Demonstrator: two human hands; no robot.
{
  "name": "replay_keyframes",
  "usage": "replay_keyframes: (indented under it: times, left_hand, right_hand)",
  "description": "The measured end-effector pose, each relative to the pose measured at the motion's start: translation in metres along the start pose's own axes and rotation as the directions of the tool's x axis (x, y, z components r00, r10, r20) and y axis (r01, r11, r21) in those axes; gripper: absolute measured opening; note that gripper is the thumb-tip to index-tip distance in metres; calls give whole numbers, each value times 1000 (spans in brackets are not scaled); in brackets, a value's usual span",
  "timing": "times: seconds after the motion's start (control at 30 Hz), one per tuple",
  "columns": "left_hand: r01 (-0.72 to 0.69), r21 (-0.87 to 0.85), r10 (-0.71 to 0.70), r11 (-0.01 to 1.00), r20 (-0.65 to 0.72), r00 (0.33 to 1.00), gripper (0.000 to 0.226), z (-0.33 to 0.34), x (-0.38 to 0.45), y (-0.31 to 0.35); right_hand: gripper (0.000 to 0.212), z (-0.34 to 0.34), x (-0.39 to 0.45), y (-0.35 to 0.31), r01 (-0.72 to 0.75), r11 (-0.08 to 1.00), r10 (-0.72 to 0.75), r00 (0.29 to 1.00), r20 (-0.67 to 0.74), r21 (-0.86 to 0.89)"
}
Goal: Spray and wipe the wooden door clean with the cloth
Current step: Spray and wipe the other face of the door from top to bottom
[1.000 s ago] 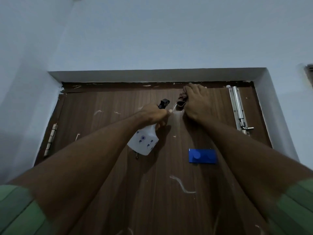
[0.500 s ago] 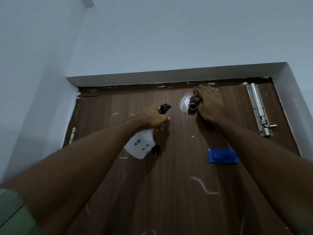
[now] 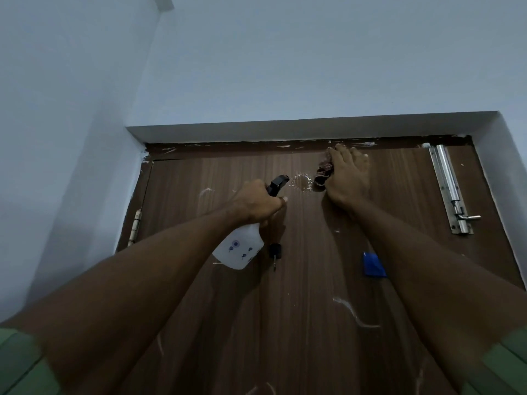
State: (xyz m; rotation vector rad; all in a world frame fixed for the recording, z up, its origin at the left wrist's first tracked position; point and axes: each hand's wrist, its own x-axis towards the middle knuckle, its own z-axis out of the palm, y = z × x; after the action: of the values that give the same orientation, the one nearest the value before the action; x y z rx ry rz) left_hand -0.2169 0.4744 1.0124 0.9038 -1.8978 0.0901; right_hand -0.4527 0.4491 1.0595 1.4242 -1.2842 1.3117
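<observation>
A dark wooden door [image 3: 299,309] fills the lower half of the view, streaked with white paint marks. My left hand [image 3: 256,202] grips a white spray bottle [image 3: 238,249] by its black trigger head, nozzle aimed at the door. A ring of fresh droplets [image 3: 301,182] glistens on the wood just beyond the nozzle. My right hand [image 3: 346,178] presses a dark patterned cloth [image 3: 323,173] flat against the door near its top edge, right of the wet patch. Most of the cloth is hidden under the palm.
A metal slide bolt [image 3: 452,189] runs down the door's upper right. A blue tag [image 3: 373,265] sticks to the door under my right arm, and a small black hook [image 3: 274,252] sits below the bottle. A hinge [image 3: 136,226] is at the left; white wall surrounds the frame.
The view has swung left and up. My right hand slid the cloth rightward along the top edge, and a new ring of spray droplets has appeared in front of the nozzle.
</observation>
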Motion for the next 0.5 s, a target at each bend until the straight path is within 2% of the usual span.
replay_keyframes:
  times: [0.07, 0.1, 0.17, 0.2, 0.23, 0.27, 0.3, 0.37, 0.43, 0.5]
  left_hand:
    - [9, 6, -9, 1000, -21, 1000, 26, 0, -2, -2]
    - [18, 2, -18, 1000, -39, 999, 26, 0, -2, -2]
    - [30, 1, -30, 1000, -73, 997, 26, -1, -5, 0]
    - [36, 13, -35, 999, -85, 996, 25, -1, -7, 1]
    - [44, 30, -41, 999, -91, 995, 23, -2, -9, 3]
    - [50, 48, -45, 998, -87, 995, 22, -3, -10, 6]
    - [55, 61, -50, 997, -78, 996, 21, -5, -11, 9]
    - [63, 65, -59, 996, -62, 996, 22, -10, -10, 15]
    - [92, 81, -87, 992, -60, 994, 21, -12, -10, 20]
    - [135, 90, -129, 987, -73, 989, 19, -11, -12, 21]
  right_hand:
    - [76, 9, -9, -16, 179, 984, -179, 983, 42, 3]
    - [72, 13, -17, -21, 315, 949, -316, 945, 80, 23]
    - [69, 19, -38, -18, 548, 835, -549, 817, 175, 57]
    - [70, 18, -46, -9, 612, 788, -610, 763, 214, 63]
    - [70, 15, -47, 2, 631, 774, -625, 746, 231, 57]
    - [68, 12, -44, 12, 604, 796, -599, 776, 200, 43]
    - [65, 10, -37, 18, 529, 848, -528, 838, 137, 29]
    - [65, 8, -17, 14, 331, 944, -330, 943, 40, 4]
    - [72, 10, -5, -11, 221, 975, -220, 975, 29, -6]
    - [74, 16, -9, -32, 256, 967, -256, 965, 58, 9]
